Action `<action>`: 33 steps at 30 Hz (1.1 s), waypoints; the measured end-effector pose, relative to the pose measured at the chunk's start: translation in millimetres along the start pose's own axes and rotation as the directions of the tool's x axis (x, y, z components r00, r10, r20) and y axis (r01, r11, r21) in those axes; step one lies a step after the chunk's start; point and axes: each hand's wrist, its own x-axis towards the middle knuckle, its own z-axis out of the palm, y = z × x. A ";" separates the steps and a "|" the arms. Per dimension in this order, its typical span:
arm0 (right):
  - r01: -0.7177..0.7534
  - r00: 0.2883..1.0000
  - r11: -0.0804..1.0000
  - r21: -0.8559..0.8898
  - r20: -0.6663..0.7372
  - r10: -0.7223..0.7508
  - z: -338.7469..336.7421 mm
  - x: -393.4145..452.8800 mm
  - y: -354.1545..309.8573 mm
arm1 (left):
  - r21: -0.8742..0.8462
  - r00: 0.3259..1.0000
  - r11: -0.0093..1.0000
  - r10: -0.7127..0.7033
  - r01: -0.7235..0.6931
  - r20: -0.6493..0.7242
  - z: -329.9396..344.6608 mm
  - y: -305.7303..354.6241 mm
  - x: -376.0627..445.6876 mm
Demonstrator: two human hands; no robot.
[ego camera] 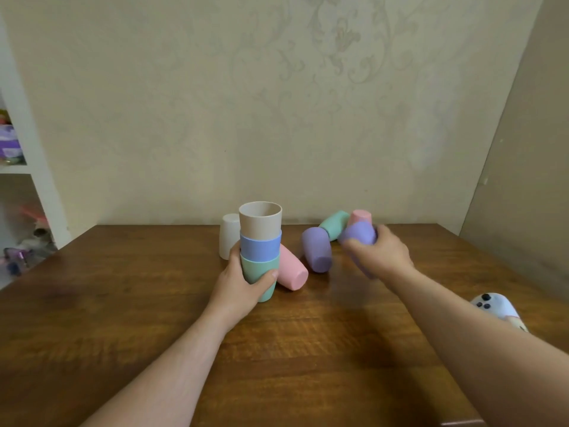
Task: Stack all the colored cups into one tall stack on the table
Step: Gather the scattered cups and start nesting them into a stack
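Note:
A stack of three cups stands upright mid-table: green cup (258,272) at the bottom, blue cup (260,247), beige cup (260,221) on top. My left hand (243,283) wraps around the green one. My right hand (380,252) grips a purple cup (360,234), blurred by motion. A pink cup (292,271) lies on its side against the stack. Another purple cup (317,253) and a green cup (334,224) also lie tipped over. A pink cup (360,216) stands upside down behind my right hand. A white cup (228,235) stands upside down behind the stack.
The wooden table (154,303) ends at a papered wall close behind the cups. A white game controller (495,306) lies at the right edge under my right forearm. White shelves (21,167) with toys stand at the left.

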 end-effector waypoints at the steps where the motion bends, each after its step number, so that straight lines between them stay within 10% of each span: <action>1: 0.008 1.000 0.972 0.236 -0.026 -0.002 -5.8 0.3 -16.2 | 0.001 1.000 1.000 -0.002 0.002 0.009 -0.4 0.7 0.1; 4: 0.069 0.997 0.700 0.711 -0.017 -0.081 -23.5 -1.6 -75.2 | -0.002 1.000 1.000 -0.017 0.017 0.019 -1.0 0.3 1.1; 8: 0.140 0.946 0.503 0.853 0.034 -0.322 -27.6 -12.7 -142.3 | 0.000 0.999 0.999 -0.037 0.037 0.023 -0.8 -0.5 3.2; 16: 0.320 0.844 0.778 0.541 0.210 -0.493 31.8 -43.0 -156.0 | -0.062 0.998 0.998 -0.019 0.023 0.059 -3.1 0.0 1.5; 33: 0.169 0.819 0.745 0.645 0.329 -0.470 27.4 -29.4 -120.3 | 0.001 1.000 1.000 -0.004 0.004 -0.024 -0.9 3.1 -0.8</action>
